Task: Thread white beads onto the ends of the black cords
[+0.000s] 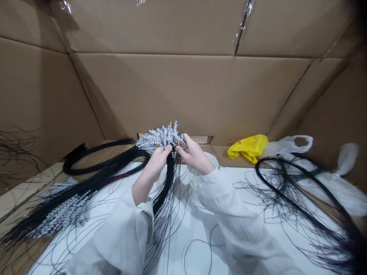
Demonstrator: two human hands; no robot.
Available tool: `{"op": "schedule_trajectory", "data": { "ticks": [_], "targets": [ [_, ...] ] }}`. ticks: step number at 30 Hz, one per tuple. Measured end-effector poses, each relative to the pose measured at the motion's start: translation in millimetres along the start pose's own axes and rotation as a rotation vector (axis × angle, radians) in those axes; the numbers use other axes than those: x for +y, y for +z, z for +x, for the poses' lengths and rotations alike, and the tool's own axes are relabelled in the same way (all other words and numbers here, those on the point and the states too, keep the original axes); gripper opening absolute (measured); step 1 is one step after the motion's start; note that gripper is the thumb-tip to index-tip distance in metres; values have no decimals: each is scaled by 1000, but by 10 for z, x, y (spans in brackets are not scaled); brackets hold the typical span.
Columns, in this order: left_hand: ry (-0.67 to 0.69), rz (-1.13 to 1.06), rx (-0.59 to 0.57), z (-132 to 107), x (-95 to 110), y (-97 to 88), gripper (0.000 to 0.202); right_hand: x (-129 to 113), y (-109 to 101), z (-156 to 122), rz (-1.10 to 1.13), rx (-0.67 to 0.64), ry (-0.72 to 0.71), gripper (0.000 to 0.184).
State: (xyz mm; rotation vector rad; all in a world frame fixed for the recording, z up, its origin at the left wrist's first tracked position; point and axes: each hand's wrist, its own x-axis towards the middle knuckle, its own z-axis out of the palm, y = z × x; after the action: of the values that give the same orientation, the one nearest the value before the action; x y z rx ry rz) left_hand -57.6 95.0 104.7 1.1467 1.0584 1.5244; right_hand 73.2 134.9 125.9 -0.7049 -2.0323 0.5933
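My left hand [158,162] is closed around a bundle of thin black cords [167,189], which hangs down over the white tabletop. White beads with dark marks [162,136] are strung in short rows at the bundle's upper end, just beyond my fingers. My right hand [195,152] is beside the left one, thumb and fingers pinched together at the right edge of the beads. What lies between those right fingertips is too small to make out. Loose cord ends trail below both hands.
More black cord bundles [100,172] lie to the left, with further white bead strings [61,214] on them. At right are a looped black cord bundle [298,202], a yellow plastic bag [249,148] and clear bags [286,146]. Cardboard walls [172,88] enclose the white tabletop [197,244].
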Motion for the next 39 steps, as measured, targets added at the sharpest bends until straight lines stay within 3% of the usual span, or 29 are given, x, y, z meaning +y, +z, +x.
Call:
{"op": "schedule_trajectory", "data": {
  "ticks": [7, 13, 18, 22, 28, 30, 33, 37, 39],
  "targets": [
    [-73, 4, -91, -39, 27, 18, 28, -18, -39, 40, 200, 181, 64, 10],
    [-38, 49, -358, -81, 110, 30, 8, 8, -33, 76, 264, 225, 105, 10],
    [11, 94, -249, -90, 104, 47, 23, -27, -18, 62, 282, 267, 97, 9],
    [45, 95, -102, -98, 87, 73, 27, -83, -27, 37, 362, 157, 176, 19],
    [36, 91, -27, -89, 77, 72, 36, -58, -1, 19, 455, 24, 202, 35],
    [2, 73, -35, -83, 84, 62, 38, -30, 5, 24, 430, 32, 225, 35],
    [-33, 86, -137, -83, 122, 43, 30, -2, 1, 33, 371, 60, 266, 32],
    [15, 138, -267, -100, 170, 30, 11, 4, 1, 36, 299, 46, 253, 28],
    [41, 194, -254, -105, 163, 26, 8, 4, 6, 36, 256, 38, 217, 28]
  ]
}}
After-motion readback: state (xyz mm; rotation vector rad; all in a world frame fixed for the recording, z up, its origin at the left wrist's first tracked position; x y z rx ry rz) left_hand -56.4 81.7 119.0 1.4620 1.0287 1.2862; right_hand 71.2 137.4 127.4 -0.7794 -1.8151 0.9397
